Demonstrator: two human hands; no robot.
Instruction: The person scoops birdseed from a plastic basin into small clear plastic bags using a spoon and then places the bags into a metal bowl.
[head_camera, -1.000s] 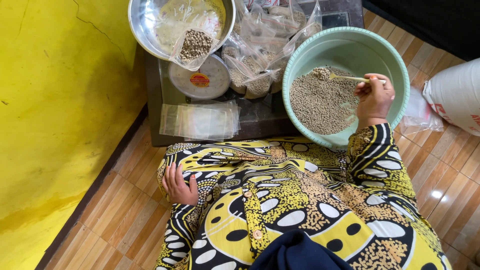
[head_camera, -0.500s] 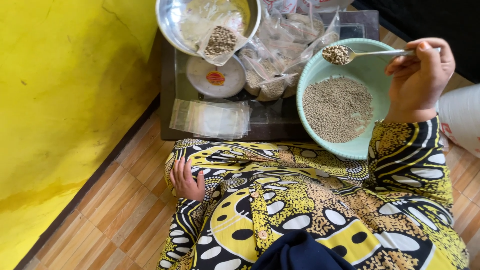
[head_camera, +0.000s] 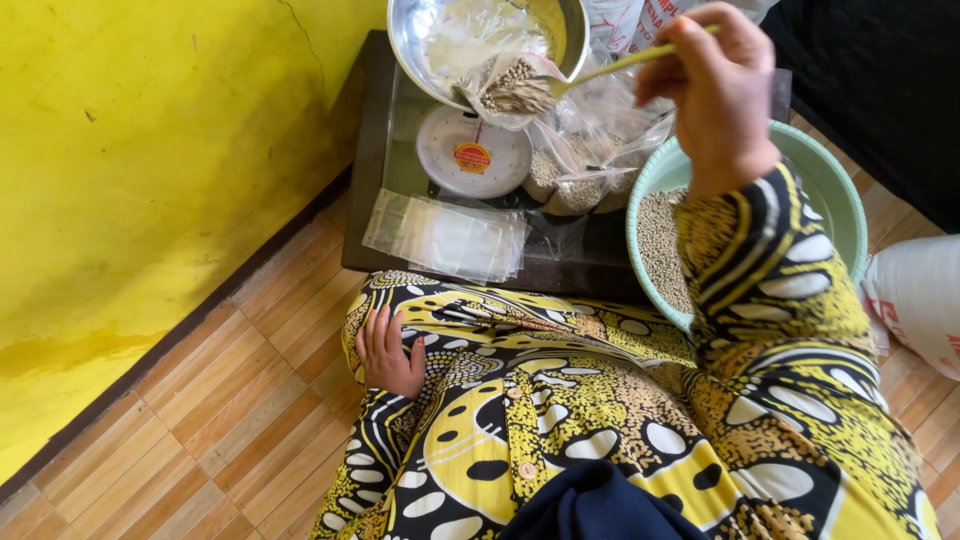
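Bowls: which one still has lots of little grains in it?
The green plastic bowl, partly under the right arm, holds a heap of grains. The shiny metal bowl holds only a small plastic bag being filled.

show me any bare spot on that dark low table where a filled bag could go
Little is free. One bare strip of the dark table lies at its left edge, between the yellow wall and the scale dial, above the stack of empty clear bags. The middle is crowded: steel bowl, filled bags, then the green basin.

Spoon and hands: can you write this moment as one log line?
right hand: holds spoon over small bag in metal bowl | left hand: rests on lap | green bowl: grains
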